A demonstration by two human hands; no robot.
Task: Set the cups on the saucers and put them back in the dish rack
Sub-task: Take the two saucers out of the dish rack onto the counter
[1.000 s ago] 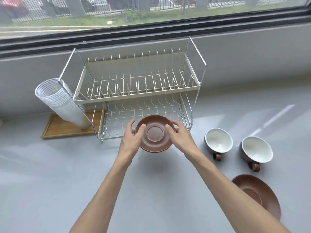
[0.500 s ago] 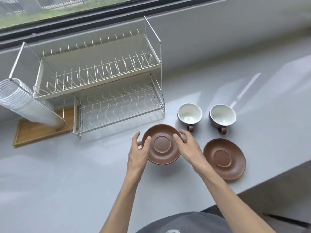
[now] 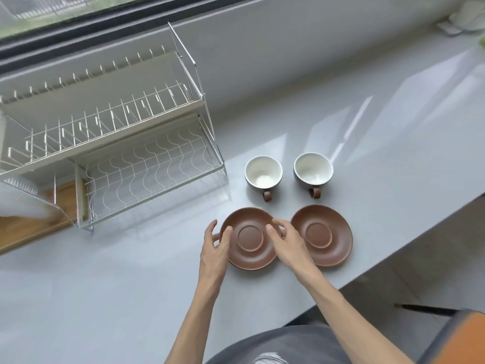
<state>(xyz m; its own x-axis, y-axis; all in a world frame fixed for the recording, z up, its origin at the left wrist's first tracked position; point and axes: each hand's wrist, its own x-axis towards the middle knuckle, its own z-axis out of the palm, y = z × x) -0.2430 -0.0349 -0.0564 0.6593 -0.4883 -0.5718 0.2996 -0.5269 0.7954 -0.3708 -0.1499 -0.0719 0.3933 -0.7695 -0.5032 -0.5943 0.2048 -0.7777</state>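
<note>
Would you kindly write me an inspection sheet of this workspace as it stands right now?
Surface: grey countertop, sunlit patches.
Job's things: left saucer and right saucer side by side; left cup and right cup upright behind them, not on saucers; dish rack holds no dishes.
Clutter: wooden tray and blurred clear stack beside the rack.
Grips: left hand and right hand at the left saucer's edges.
Cables: nothing seen.
Surroundings: window above; chair lower right.
</note>
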